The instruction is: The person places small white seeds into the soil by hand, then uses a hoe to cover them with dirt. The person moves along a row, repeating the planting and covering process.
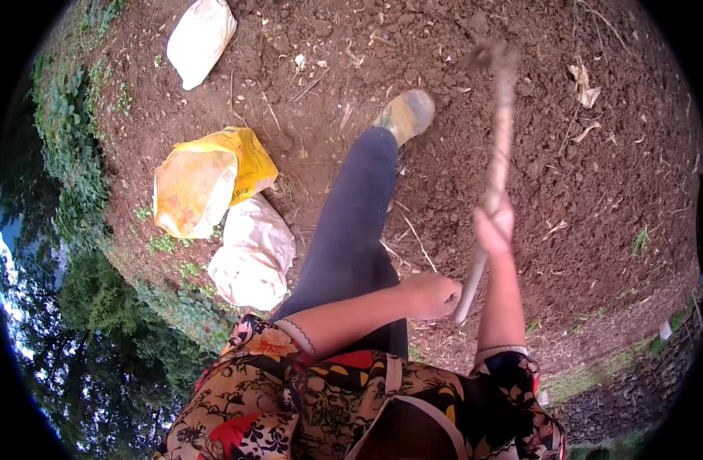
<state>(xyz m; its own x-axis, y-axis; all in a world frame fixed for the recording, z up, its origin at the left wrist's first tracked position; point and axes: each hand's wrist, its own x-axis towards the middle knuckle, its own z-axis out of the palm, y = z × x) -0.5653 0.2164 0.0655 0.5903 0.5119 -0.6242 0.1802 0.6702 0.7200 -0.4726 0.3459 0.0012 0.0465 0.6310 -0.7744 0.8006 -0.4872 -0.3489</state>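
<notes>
My right hand grips the wooden handle of a hoe partway along its length. The hoe's head, blurred, is at the far end, over or on the loose brown soil. My left hand is closed in a fist just left of the handle's near end, apart from it; whether it holds something small is hidden. One leg in dark trousers reaches forward, its shoe on the soil to the left of the hoe.
An open yellow bag stands on the ground to the left, against a white sack. Another white sack lies farther off. Dry husks and stalks are scattered about. Green plants border the left; a stone wall runs at lower right.
</notes>
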